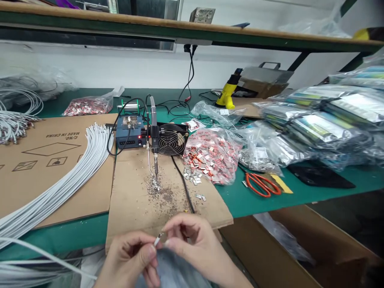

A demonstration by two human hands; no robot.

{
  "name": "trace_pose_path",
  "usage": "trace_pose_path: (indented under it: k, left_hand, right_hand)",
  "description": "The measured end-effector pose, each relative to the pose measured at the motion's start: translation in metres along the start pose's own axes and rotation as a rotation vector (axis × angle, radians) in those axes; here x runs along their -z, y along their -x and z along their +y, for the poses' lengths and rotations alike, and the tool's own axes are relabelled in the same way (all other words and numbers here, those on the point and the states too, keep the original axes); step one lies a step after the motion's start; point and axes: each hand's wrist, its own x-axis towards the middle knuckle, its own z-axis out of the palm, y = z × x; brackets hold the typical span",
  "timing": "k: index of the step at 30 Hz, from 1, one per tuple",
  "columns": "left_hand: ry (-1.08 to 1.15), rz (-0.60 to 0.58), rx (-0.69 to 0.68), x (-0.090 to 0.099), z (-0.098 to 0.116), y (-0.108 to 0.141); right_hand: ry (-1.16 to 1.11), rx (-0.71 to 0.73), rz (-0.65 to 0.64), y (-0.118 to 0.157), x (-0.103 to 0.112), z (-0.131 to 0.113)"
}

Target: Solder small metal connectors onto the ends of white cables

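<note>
Green bench (240,196) under a wooden shelf (192,30). On it: cardboard sheet (51,168) bearing a sheaf of white cables (69,180); bag of red-and-silver terminals (210,156); soldering station (130,134) beside a fan (169,140); orange scissors (261,184). Cardboard mat (135,208) at the bench edge, with a heap of silvery scrap (154,186) below an upright iron tip (156,168). Left hand (127,260) just past the mat's front edge, thumb and forefinger pressed together on a white cable end (157,240), gripping close to the tip, which suits steady, fine work. Right hand (192,244) opposite, fingertips (172,229) drawn together against that end, seemingly pinching something small; blur hides what. Cable end: white sheath, short pale tip, held between both hands.
</note>
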Motion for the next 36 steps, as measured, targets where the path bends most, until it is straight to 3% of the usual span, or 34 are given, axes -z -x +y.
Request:
trace_pose_path:
  k: [4, 7, 9, 13, 15, 19, 23, 28, 30, 36]
  left_hand:
    - [-0.417, 0.038, -0.300, 0.006, -0.008, -0.002]
    - [-0.623, 0.072, -0.478, 0.007, -0.010, -0.003]
    - [-0.519, 0.090, -0.404, 0.003, -0.010, -0.004]
    - [-0.084, 0.065, -0.100, -0.008, -0.006, -0.005]
    - [0.002, 0.064, -0.081, -0.010, -0.004, -0.004]
    - [0.000, 0.025, -0.078, 0.001, 0.001, 0.000]
    - [-0.196, -0.127, -0.010, 0.015, 0.001, 0.000]
    - [-0.306, -0.300, 0.064, 0.021, 0.001, -0.002]
    - [-0.249, -0.324, 0.084, 0.021, 0.002, -0.003]
    - [-0.070, -0.340, 0.104, 0.022, 0.003, -0.007]
  right_hand:
    - [0.227, 0.069, -0.008, 0.001, -0.003, -0.009]
    - [0.174, 0.117, -0.003, 0.000, -0.005, -0.007]
    - [0.001, 0.170, 0.034, 0.000, -0.014, 0.001]
    - [-0.567, 0.213, 0.068, 0.003, -0.043, 0.020]
    - [-0.737, 0.190, 0.103, 0.004, -0.049, 0.023]
    - [-0.209, 0.227, 0.139, 0.001, -0.028, 0.011]
    - [0.191, 0.150, -0.099, -0.006, -0.002, -0.013]
    - [0.524, 0.190, -0.326, -0.010, 0.003, -0.036]
    - [0.408, 0.171, -0.325, -0.011, 0.000, -0.033]
    - [-0.491, 0.134, -0.162, -0.009, -0.030, 0.002]
